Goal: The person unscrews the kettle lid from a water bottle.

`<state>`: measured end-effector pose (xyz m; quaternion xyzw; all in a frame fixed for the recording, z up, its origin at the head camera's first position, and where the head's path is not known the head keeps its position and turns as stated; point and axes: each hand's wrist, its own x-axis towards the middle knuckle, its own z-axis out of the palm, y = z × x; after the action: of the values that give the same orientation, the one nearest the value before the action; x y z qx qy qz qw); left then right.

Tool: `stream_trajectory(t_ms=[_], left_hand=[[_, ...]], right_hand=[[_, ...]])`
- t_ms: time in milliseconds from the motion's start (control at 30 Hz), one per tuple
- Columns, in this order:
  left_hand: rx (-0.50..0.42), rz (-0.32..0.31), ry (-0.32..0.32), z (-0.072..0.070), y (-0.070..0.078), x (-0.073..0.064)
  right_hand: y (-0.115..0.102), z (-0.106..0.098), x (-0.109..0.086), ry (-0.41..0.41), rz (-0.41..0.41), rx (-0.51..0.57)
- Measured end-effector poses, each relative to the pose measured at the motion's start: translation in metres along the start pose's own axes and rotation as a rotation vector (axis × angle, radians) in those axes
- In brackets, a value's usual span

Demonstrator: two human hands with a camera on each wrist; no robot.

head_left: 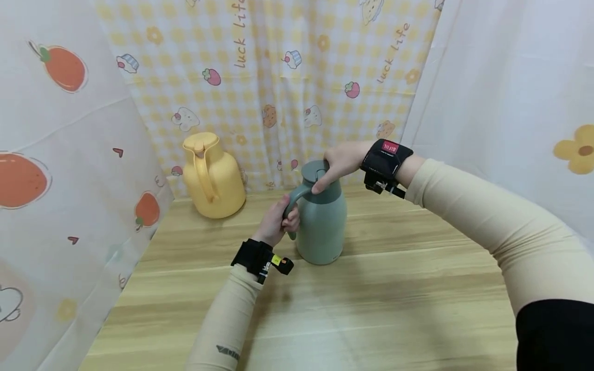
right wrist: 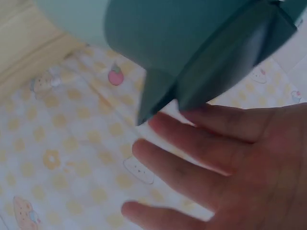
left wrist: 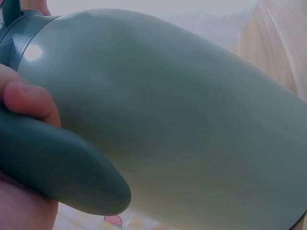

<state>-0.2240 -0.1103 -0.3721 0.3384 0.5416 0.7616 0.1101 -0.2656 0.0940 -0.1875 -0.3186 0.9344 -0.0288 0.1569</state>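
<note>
A grey-green thermal jug (head_left: 321, 226) stands upright on the table. My left hand (head_left: 277, 221) grips its dark green handle (left wrist: 62, 163), fingers wrapped round it. The right hand (head_left: 343, 161) reaches over the top from the right and holds the lid (head_left: 315, 170). Its thumb lies on the near side, by the upper end of the handle. In the right wrist view the index and middle fingertips touch the lid's edge beside the pointed spout (right wrist: 156, 93), while the other fingers (right wrist: 177, 177) are spread in the air. The thumb is hidden there.
A yellow jug (head_left: 218, 180) with a handle stands at the back left of the wooden table (head_left: 394, 299). Close behind both jugs hangs a yellow checked curtain (head_left: 278, 93). White printed curtains (head_left: 69, 123) flank the left and right sides.
</note>
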Motion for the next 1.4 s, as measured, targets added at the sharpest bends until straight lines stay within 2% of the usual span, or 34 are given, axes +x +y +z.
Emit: stream_trajectory(t_ms=[100,200,400,567,800,1000,1133,1267,1400], left_hand=[[-0.012,0.004,-0.014,0.002,0.000,0.002],[-0.024,-0.002,-0.035,0.001,-0.001,0.002],[-0.019,-0.005,-0.079,-0.004,0.001,0.004],[-0.009,-0.007,-0.111,-0.009,0.002,0.004],[-0.002,-0.024,-0.126,-0.012,0.002,0.006],[-0.012,-0.031,-0.111,-0.011,0.003,0.005],[-0.013,-0.014,-0.048,-0.008,0.004,0.006],[-0.007,0.003,-0.009,-0.005,0.005,0.007],[-0.006,-0.006,-0.022,-0.006,0.005,0.005]], right_hand=[[-0.002,0.000,-0.002,0.010,0.039,-0.048],[-0.002,0.001,-0.002,0.012,0.057,-0.048],[0.001,0.001,0.005,-0.001,0.025,0.014],[0.001,-0.003,0.012,-0.034,0.006,0.026],[0.001,-0.004,0.008,-0.036,-0.002,0.042],[0.001,-0.002,0.008,-0.023,-0.001,0.046],[-0.004,-0.002,0.005,-0.031,0.054,0.003],[-0.010,-0.002,0.000,-0.101,0.148,-0.024],[-0.011,-0.003,0.001,-0.171,0.136,0.018]])
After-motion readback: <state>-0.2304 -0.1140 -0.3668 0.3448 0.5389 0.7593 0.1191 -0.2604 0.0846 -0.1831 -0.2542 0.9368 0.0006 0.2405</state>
